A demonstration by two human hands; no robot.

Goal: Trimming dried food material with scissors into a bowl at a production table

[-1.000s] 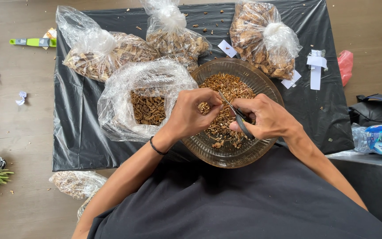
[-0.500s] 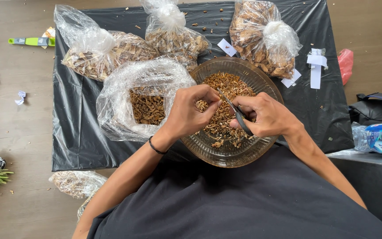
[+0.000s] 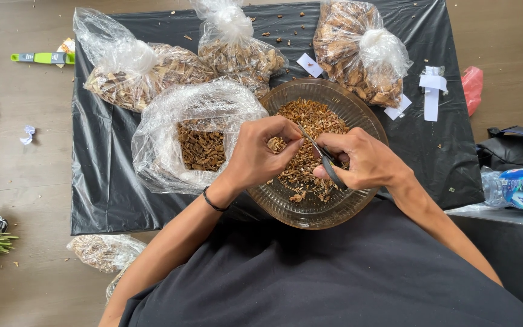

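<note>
The black plastic sheet [image 3: 110, 194] and tied bags lie as before. Over the glass bowl [image 3: 358, 206] near its front edge, the left hand [image 3: 258, 151] has shifted slightly, pinching a dried piece; the right hand [image 3: 364, 160] grips scissors [image 3: 322, 158].

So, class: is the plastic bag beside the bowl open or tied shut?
Open: the bag beside the bowl gapes at the top, brown pieces showing inside; no knot.
</note>
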